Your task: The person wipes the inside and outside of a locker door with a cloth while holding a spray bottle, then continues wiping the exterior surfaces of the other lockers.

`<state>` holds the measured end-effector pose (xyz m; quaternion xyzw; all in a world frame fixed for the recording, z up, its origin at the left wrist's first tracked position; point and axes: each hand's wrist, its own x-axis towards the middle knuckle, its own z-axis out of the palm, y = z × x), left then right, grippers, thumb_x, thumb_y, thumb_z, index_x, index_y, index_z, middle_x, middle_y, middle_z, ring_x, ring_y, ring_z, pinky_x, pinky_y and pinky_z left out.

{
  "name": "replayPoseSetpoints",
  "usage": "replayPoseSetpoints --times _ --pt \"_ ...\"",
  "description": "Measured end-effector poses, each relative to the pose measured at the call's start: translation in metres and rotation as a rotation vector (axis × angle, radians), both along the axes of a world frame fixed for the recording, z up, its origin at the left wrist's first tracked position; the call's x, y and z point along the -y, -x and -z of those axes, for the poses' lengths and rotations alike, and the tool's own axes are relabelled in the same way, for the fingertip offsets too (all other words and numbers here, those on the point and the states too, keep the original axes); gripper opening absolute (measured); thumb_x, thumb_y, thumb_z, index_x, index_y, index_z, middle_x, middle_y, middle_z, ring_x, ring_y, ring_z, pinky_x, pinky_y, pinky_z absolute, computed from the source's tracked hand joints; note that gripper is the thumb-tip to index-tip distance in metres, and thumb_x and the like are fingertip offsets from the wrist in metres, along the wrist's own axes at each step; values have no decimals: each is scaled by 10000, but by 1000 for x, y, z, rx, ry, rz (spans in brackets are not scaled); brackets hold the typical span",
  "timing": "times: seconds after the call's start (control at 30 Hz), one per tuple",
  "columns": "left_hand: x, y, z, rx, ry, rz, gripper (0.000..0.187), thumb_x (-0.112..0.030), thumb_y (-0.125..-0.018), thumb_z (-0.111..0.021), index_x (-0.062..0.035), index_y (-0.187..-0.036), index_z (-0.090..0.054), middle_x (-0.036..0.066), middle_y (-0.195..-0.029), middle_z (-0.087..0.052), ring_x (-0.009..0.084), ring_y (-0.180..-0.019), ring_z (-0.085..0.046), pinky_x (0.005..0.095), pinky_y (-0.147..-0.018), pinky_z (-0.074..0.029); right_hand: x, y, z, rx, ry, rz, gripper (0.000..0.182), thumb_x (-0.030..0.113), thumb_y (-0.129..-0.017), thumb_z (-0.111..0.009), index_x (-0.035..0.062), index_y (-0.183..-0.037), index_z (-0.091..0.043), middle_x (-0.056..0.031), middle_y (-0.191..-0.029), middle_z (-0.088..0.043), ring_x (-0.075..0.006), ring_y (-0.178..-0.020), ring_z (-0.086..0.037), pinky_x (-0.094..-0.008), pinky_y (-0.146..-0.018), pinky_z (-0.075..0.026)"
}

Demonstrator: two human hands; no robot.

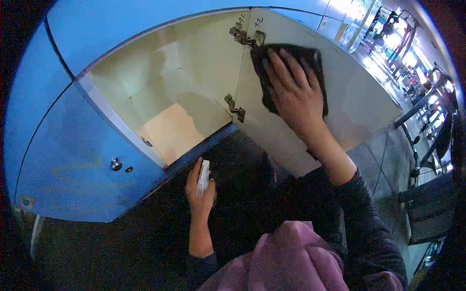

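The right hand [295,92] presses a dark, creased cloth [318,68] flat against the open door's pale inner face [361,92]; the left grips a white object [204,177], perhaps a spray nozzle, its lower part hidden.

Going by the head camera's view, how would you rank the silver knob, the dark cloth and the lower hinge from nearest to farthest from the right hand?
1. Dark cloth: under the right hand, touching.
2. Lower hinge: left of it, at the open door's edge.
3. Silver knob: far left, on blue panel.
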<state>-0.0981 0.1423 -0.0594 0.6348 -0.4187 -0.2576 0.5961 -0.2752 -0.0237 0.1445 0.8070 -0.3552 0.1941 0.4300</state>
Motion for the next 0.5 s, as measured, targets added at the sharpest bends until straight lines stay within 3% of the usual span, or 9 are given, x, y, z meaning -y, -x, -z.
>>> replayPoseSetpoints --times 0.13,0.33,0.47,0.5 --pt "3 -2 10 17 36 4 584 66 -702 -566 -59 -1269 -506 129 -1067 -575 230 -931 -588 337 -850 -460 17 -8 37 -112 26 96 649 330 -746 -588 136 -1344 -429 -16 -1449 -318 -197 -1343 -264 -397 -1084 -241" --pt "1 0 7 12 68 22 575 65 -698 -566 -59 -1257 -513 134 -1110 -570 235 -954 -589 341 -865 -458 48 -24 174 -315 -246 86 831 350 -724 -604 85 -1428 -252 -42 -1497 -213 -203 -1380 -188 -356 -1115 -170" --pt "-2 -2 8 -51 59 8 567 61 -695 -571 -51 -1248 -517 141 -1116 -576 249 -978 -589 353 -880 -456 52 -23 172 -217 -341 -58 805 322 -701 -611 68 -1402 -305 -57 -1484 -240 -207 -1369 -209 -347 -1110 -190" --pt "0 -2 9 -66 54 4 564 60 -695 -573 -47 -1246 -518 143 -1121 -577 254 -987 -588 358 -885 -455 44 -27 142 -209 -320 -53 778 310 -700 -606 65 -1386 -335 -59 -1474 -263 -209 -1361 -226 -351 -1108 -199"
